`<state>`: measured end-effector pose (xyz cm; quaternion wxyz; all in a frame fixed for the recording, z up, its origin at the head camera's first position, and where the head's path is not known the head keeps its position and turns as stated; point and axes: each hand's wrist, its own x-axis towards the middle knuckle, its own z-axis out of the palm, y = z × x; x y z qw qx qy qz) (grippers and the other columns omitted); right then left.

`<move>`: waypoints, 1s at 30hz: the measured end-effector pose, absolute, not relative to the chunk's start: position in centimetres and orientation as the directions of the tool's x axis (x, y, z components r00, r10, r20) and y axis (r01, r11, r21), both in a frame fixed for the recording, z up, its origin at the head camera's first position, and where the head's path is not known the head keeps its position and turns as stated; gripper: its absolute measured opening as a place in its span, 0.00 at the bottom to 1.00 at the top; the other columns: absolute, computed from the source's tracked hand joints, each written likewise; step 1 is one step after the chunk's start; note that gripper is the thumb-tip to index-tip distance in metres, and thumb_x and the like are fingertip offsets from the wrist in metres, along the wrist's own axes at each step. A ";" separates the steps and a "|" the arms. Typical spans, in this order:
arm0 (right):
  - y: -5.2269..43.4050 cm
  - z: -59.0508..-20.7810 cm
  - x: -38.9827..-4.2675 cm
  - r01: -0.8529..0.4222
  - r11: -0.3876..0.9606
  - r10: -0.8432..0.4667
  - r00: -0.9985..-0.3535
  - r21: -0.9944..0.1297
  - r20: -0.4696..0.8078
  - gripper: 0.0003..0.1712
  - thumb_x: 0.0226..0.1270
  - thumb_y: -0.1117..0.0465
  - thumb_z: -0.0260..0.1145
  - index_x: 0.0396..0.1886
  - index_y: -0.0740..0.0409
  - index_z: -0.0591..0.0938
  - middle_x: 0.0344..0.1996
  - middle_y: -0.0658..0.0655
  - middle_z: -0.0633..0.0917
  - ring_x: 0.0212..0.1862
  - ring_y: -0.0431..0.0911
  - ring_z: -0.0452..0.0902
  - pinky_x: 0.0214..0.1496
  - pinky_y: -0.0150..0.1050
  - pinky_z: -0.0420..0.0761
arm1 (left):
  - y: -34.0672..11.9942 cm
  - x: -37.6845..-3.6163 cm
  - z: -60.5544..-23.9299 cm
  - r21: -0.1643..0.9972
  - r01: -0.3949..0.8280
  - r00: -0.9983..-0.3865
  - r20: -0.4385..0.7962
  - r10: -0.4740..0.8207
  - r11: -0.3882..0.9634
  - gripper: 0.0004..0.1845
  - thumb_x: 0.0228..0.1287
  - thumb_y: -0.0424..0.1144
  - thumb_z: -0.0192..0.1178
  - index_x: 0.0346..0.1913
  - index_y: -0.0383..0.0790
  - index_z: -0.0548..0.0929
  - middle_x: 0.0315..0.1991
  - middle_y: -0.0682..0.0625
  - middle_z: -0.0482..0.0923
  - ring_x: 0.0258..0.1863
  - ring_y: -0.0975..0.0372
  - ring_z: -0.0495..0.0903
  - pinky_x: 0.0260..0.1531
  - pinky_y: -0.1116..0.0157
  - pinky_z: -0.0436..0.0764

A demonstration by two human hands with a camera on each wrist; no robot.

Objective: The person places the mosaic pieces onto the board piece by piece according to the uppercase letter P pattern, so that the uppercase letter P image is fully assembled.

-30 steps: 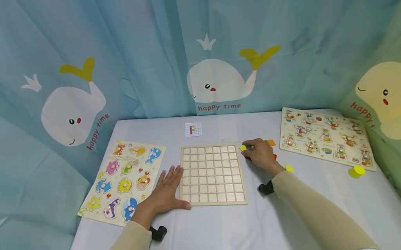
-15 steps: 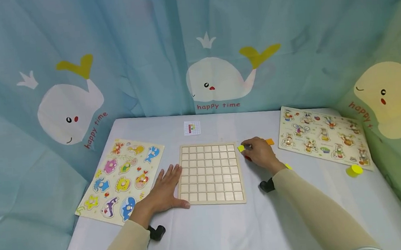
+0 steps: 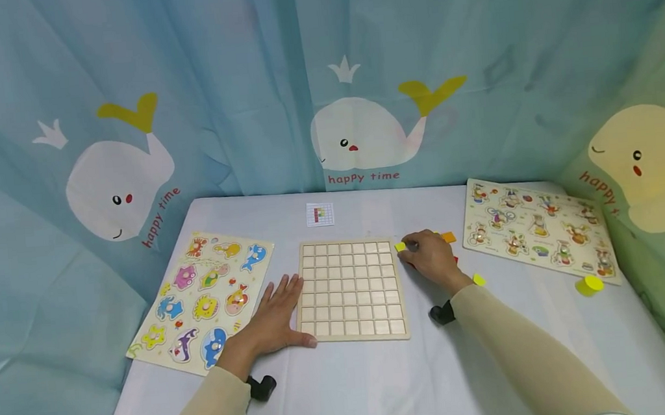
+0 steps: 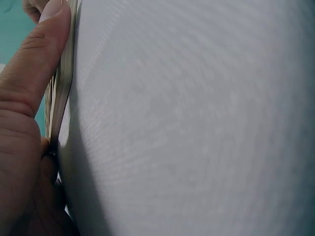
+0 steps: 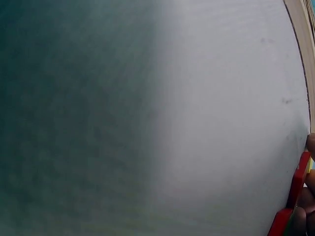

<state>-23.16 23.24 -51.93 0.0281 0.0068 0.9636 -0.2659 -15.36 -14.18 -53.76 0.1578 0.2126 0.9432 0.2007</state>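
In the head view a wooden grid board (image 3: 351, 291) lies flat at the middle of the table. My left hand (image 3: 273, 323) rests at its left side, fingers spread and straight, thumb along the front left corner. My right hand (image 3: 430, 257) is just off the board's upper right edge, its index finger and thumb pinching a small yellow tile (image 3: 400, 246). Close under that hand lie red tiles (image 5: 297, 184), partly hidden by the fingers. An orange tile (image 3: 449, 237) shows behind the knuckles, and another yellow tile (image 3: 479, 279) lies beside the wrist.
A sea-animal puzzle board (image 3: 205, 302) is at the left, partly behind the left forearm. Another picture puzzle (image 3: 536, 227) lies at the right, with a yellow cylinder (image 3: 589, 285) by its near corner. A small grid-pattern card (image 3: 319, 214) lies behind the board.
The yellow tile at the right fingertips has shifted slightly left toward the board's edge. The left hand keeps its place on the board.
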 end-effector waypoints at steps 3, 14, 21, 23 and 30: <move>23.1 -51.8 -23.2 0.039 0.862 0.007 -0.998 -0.506 -0.065 0.25 0.63 0.54 0.66 0.57 0.61 0.81 0.55 0.64 0.80 0.60 0.60 0.73 0.67 0.59 0.70 | -14.2 -15.4 -53.7 0.442 0.339 -0.860 -0.211 0.464 0.830 0.72 0.36 0.77 0.66 0.79 0.47 0.41 0.80 0.55 0.35 0.79 0.61 0.31 0.78 0.56 0.31; 23.4 -51.3 -23.0 0.021 0.860 -0.021 -0.997 -0.510 -0.075 0.25 0.63 0.54 0.65 0.58 0.60 0.80 0.55 0.63 0.79 0.58 0.59 0.73 0.65 0.58 0.72 | -14.1 -15.4 -53.8 0.453 0.332 -0.865 -0.203 0.459 0.827 0.72 0.35 0.77 0.67 0.79 0.47 0.41 0.80 0.55 0.35 0.79 0.61 0.30 0.78 0.56 0.31; 23.6 -51.7 -23.0 -0.052 0.854 -0.070 -0.997 -0.517 -0.016 0.22 0.62 0.53 0.70 0.54 0.59 0.84 0.53 0.64 0.81 0.59 0.60 0.74 0.63 0.58 0.71 | -14.0 -15.3 -53.6 0.455 0.332 -0.867 -0.199 0.458 0.826 0.72 0.35 0.76 0.68 0.79 0.47 0.42 0.80 0.55 0.36 0.79 0.61 0.31 0.78 0.55 0.32; 23.7 -51.8 -23.0 -0.059 0.850 -0.073 -0.997 -0.523 -0.007 0.22 0.63 0.54 0.69 0.54 0.59 0.84 0.53 0.64 0.81 0.58 0.61 0.74 0.63 0.58 0.71 | -14.0 -15.3 -53.6 0.454 0.333 -0.866 -0.198 0.458 0.826 0.72 0.36 0.75 0.68 0.79 0.47 0.42 0.80 0.55 0.36 0.79 0.60 0.31 0.78 0.55 0.32; 24.1 -52.1 -22.9 0.007 0.798 -0.025 -0.999 -0.602 -0.045 0.24 0.64 0.53 0.68 0.58 0.56 0.80 0.53 0.61 0.81 0.56 0.56 0.75 0.62 0.55 0.74 | -14.0 -15.3 -53.6 0.451 0.332 -0.868 -0.198 0.456 0.828 0.71 0.36 0.75 0.68 0.79 0.46 0.42 0.80 0.54 0.36 0.79 0.60 0.31 0.78 0.55 0.32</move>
